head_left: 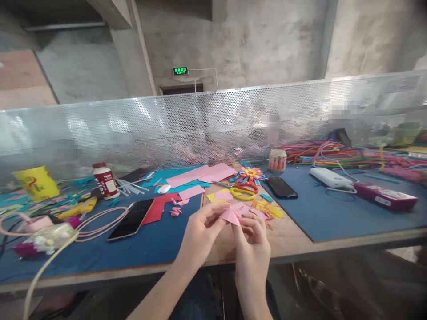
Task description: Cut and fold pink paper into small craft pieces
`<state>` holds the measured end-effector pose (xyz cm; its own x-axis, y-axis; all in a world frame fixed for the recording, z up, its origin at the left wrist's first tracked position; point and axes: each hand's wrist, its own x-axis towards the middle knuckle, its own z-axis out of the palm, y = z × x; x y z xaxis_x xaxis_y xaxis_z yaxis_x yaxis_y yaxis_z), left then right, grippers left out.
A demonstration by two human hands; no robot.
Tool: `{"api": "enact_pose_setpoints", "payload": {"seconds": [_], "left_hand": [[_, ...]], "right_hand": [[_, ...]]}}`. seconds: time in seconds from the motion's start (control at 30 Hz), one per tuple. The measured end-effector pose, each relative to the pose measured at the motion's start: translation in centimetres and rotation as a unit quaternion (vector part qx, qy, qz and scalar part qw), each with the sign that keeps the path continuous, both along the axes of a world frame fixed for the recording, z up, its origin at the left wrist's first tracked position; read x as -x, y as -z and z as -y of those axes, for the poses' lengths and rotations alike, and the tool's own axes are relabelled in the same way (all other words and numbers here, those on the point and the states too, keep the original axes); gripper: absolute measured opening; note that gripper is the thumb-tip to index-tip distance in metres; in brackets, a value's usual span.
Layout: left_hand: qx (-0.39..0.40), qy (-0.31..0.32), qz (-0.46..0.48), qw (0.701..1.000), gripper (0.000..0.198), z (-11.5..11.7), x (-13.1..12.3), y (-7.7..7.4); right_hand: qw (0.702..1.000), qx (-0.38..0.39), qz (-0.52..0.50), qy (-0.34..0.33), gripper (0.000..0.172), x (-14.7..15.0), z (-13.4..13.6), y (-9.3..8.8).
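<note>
A small folded piece of pink paper (230, 215) is pinched between my two hands above the front of the table. My left hand (204, 226) grips its left side with thumb and fingers. On the lower right, my right hand (252, 235) presses the same paper, its fingers curled. Just beyond lie scissors (243, 193) with red and yellow handles, yellow paper scraps (274, 210) and a many-coloured paper flower (251, 174). Small folded pink pieces (175, 211) rest to the left, near larger pink paper sheets (190, 175) and red paper (156, 210).
A tablet-like black phone (130, 219) and a coiled cable (100, 224) lie left. Behind stand a dark red bottle (106, 181) and a yellow cup (37, 183). To the right are another phone (282, 187), a glass jar (277, 160) and a white power bank (330, 178). A perforated metal screen (133, 129) borders the back.
</note>
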<state>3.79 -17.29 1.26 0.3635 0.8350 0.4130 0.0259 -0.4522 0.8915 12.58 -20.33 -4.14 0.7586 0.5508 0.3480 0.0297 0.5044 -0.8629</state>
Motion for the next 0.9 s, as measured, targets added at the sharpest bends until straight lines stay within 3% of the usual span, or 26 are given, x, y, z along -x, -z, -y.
{"api": "enact_pose_setpoints", "payload": {"seconds": [0.17,0.57,0.9], "left_hand": [[-0.007,-0.013,0.0,1.0,0.016,-0.1,0.0,-0.1],[0.011,-0.045,0.023,0.999,0.015,-0.1,0.0,-0.1],[-0.061,-0.027,-0.004,0.998,0.01,0.5,0.2,-0.4]], "right_hand": [[0.999,-0.018,-0.045,-0.01,0.028,0.0,-0.1,0.2],[0.992,-0.026,0.058,-0.109,0.018,-0.8,0.8,0.2],[0.986,-0.061,0.148,-0.044,0.016,-1.2,1.4,-1.8]]}}
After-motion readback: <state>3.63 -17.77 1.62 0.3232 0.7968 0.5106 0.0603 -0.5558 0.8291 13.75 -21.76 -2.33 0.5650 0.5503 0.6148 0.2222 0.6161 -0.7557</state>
